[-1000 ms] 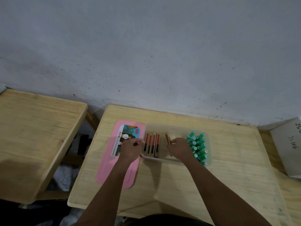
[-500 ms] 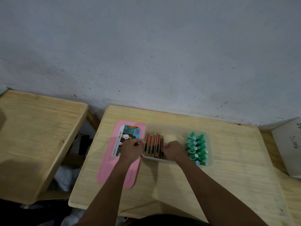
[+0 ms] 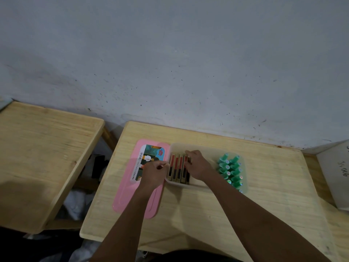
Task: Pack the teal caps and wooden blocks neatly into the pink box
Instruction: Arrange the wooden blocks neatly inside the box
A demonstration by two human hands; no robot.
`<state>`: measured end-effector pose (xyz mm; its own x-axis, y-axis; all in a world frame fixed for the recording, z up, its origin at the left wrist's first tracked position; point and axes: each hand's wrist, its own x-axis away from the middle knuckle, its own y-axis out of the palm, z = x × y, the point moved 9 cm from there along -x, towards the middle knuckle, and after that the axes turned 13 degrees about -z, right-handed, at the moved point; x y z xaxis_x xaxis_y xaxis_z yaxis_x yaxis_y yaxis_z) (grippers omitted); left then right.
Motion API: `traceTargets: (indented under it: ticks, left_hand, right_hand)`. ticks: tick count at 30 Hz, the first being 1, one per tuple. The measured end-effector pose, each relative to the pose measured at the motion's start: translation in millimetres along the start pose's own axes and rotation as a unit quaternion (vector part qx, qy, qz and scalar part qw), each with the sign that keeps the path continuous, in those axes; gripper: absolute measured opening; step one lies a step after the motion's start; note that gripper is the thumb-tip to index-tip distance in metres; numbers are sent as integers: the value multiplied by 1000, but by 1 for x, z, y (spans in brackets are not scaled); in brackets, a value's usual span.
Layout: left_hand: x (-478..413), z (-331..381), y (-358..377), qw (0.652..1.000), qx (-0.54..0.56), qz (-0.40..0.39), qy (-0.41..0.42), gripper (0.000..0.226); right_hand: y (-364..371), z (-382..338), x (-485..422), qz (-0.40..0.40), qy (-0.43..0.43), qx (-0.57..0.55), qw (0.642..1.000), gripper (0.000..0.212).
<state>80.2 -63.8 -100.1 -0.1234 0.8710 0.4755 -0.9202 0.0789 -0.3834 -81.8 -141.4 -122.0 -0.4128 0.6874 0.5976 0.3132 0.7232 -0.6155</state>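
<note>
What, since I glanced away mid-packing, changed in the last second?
The right hand slid a separate wooden block left against the row of blocks, then moved farther over it. The left hand holding the box rim, teal caps and pink lid stayed put.

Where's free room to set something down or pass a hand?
Inside the box, the bare floor between the wooden blocks and teal caps, partly under the right hand. On the table, the wide patch right of the box and the near-edge strip. Crowded: the box's left end, where the left hand meets the pink lid.
</note>
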Motion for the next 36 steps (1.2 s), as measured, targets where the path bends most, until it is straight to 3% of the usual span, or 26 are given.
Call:
traceTargets:
  ticks: [11,25,32,36]
  left_hand:
    - [2,2,-1,1000,-10,5,-1,33]
    - [4,4,-1,1000,9,8,9,33]
    - [4,5,-2,1000,10,17,12,34]
    - [4,4,-2,1000,7,18,16,33]
  right_hand:
    - [1,0,-7,-18,-4,-10,1000,49]
    - [10,-28,-17,8,30,121,992,46]
    - [23,-30,-21,-24,42,59,997,41]
    - [17,-28,-13,22,11,-12,1000,45]
